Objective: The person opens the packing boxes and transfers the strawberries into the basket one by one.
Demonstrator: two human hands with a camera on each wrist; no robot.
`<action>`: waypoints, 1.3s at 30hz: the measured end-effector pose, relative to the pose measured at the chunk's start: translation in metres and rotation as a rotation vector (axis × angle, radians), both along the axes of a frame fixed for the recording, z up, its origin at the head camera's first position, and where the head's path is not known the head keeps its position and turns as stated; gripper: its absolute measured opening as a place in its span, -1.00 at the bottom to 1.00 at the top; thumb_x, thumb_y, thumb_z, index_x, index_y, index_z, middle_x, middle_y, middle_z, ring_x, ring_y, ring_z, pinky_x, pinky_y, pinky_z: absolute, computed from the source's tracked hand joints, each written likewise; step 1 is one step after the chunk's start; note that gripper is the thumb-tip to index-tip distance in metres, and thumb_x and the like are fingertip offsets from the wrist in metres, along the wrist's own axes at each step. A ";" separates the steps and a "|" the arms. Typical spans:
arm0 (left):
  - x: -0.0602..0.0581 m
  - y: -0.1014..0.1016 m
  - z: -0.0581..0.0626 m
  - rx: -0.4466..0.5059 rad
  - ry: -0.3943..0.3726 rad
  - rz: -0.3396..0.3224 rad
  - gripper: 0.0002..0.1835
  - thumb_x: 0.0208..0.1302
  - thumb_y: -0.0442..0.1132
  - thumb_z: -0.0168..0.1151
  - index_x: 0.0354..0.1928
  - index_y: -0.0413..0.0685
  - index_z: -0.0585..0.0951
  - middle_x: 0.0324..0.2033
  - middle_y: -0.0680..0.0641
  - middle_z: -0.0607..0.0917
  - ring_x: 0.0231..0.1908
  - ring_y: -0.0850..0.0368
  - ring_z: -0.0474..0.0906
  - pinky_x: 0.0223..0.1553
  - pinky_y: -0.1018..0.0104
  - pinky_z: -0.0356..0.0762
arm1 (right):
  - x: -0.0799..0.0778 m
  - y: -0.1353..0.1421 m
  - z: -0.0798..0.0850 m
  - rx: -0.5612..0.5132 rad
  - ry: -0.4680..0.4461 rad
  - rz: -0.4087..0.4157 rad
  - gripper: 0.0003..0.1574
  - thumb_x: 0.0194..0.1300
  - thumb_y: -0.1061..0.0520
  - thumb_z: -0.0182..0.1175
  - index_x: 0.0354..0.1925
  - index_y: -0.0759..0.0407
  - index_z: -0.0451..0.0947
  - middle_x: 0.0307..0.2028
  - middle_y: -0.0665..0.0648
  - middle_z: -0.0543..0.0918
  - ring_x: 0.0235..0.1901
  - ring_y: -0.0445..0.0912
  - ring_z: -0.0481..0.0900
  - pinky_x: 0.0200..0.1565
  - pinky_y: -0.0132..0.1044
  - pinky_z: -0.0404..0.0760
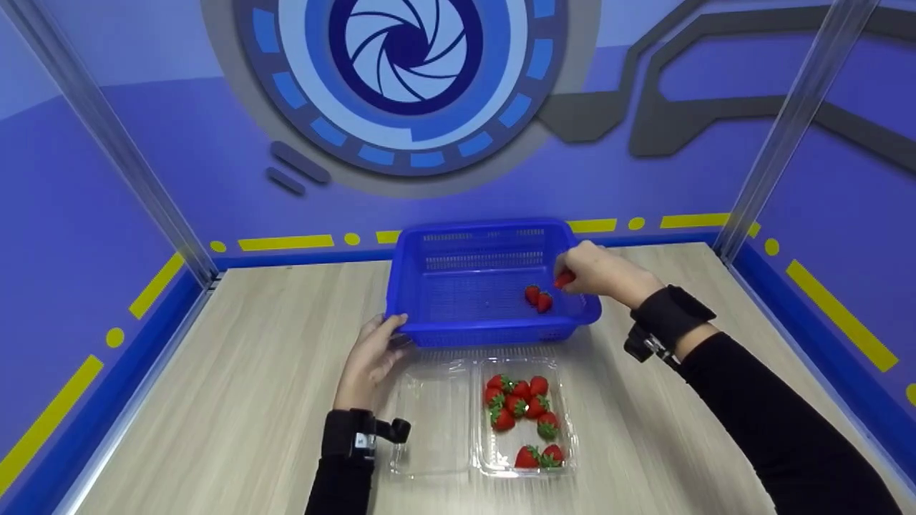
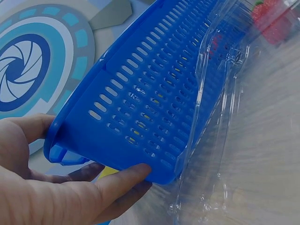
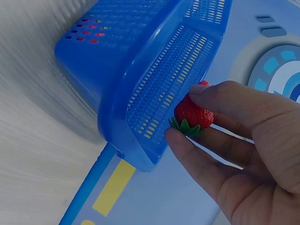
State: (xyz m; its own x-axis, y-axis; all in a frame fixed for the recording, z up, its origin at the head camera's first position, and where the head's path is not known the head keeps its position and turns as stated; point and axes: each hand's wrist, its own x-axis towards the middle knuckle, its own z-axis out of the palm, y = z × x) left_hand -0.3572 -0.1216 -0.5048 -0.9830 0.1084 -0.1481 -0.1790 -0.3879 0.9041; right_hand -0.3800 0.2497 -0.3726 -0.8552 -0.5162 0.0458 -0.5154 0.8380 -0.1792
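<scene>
My right hand (image 1: 601,272) pinches a strawberry (image 3: 193,112) between thumb and fingers, over the right side of a blue plastic basket (image 1: 494,335). Green leaves show at the lower end of that berry in the right wrist view. Two more strawberries (image 1: 544,302) lie on the basket floor near its right front. At the front left corner, my left hand (image 1: 368,361) grips the basket, its thumb by the rim and other fingers along the slotted side (image 2: 122,136). In front of the basket sits a clear plastic clamshell box (image 1: 489,458), its right half holding several strawberries (image 1: 517,406).
The clamshell's transparent lid (image 1: 433,422) lies opened out to the left, close to my left wrist. Behind the basket stands a blue printed wall (image 1: 494,193), with side walls at left and right. Everything rests on a pale wood-grain table (image 1: 265,372).
</scene>
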 end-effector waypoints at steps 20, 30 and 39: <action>0.001 -0.002 0.000 0.011 0.018 -0.012 -0.45 0.51 -0.35 0.02 0.41 -0.48 0.18 0.32 -0.54 0.33 0.14 -0.19 0.50 0.38 -0.22 0.31 | 0.005 -0.010 -0.003 -0.006 0.009 0.062 -0.75 0.15 0.42 0.34 -0.14 0.41 0.70 -0.20 0.32 0.75 -0.17 0.16 0.71 -0.14 -0.03 0.74; -0.001 0.000 -0.001 -0.015 -0.010 0.010 -0.43 0.50 -0.33 0.06 0.41 -0.46 0.18 0.30 -0.53 0.34 0.18 -0.26 0.43 0.37 -0.23 0.32 | 0.023 -0.020 -0.008 -0.023 0.103 0.172 -0.81 0.11 0.45 0.33 -0.23 0.37 0.70 -0.30 0.27 0.74 -0.27 0.12 0.68 -0.24 -0.04 0.71; -0.001 0.000 -0.002 0.006 0.000 0.011 -0.46 0.51 -0.35 0.04 0.40 -0.47 0.20 0.33 -0.56 0.30 0.20 -0.29 0.43 0.36 -0.26 0.31 | 0.075 -0.047 -0.014 -0.004 0.113 0.256 -0.73 0.14 0.42 0.34 -0.15 0.28 0.70 -0.20 0.22 0.74 -0.21 0.04 0.71 -0.25 -0.19 0.75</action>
State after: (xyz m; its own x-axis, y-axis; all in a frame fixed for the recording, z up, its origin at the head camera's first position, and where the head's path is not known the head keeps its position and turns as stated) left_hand -0.3585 -0.1221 -0.5067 -0.9841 0.0990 -0.1473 -0.1747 -0.3951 0.9019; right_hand -0.3051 0.2031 -0.3868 -0.6866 -0.7141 0.1365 -0.7269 0.6776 -0.1117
